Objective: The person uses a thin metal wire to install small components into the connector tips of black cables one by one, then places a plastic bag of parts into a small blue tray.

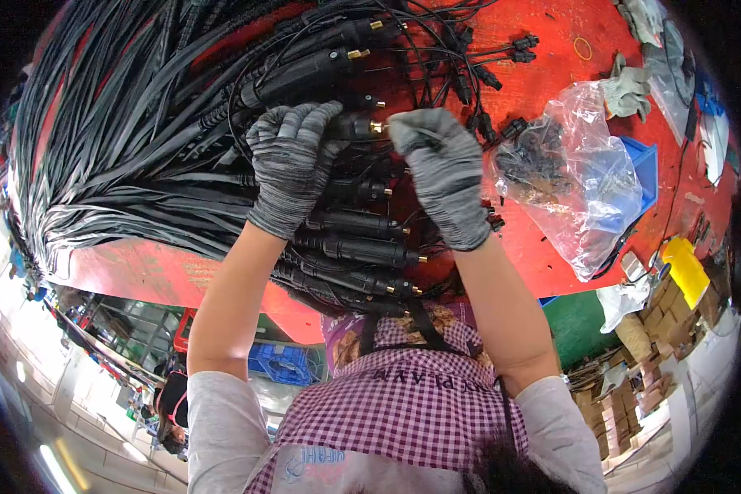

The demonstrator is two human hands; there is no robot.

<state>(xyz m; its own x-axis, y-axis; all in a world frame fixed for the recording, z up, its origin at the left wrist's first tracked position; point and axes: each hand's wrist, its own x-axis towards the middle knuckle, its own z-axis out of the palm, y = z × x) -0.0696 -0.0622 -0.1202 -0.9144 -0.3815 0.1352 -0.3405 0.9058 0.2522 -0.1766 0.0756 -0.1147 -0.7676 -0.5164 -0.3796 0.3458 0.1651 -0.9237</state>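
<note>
My left hand, in a grey striped glove, is wrapped round a black cable handle with a brass-coloured tip. Just to the right of that tip is my right hand, gloved alike, its fingers curled and pressed together. Whatever they pinch, if anything, is hidden. More black handles with brass-coloured ends lie in a row above and below my hands. Their thick black cables fan out to the left.
A red table carries everything. Thin leads with small black plugs lie at the top. To the right, a clear plastic bag with small dark parts overlaps a blue bin. Loose gloves lie beyond. Another person is at lower left.
</note>
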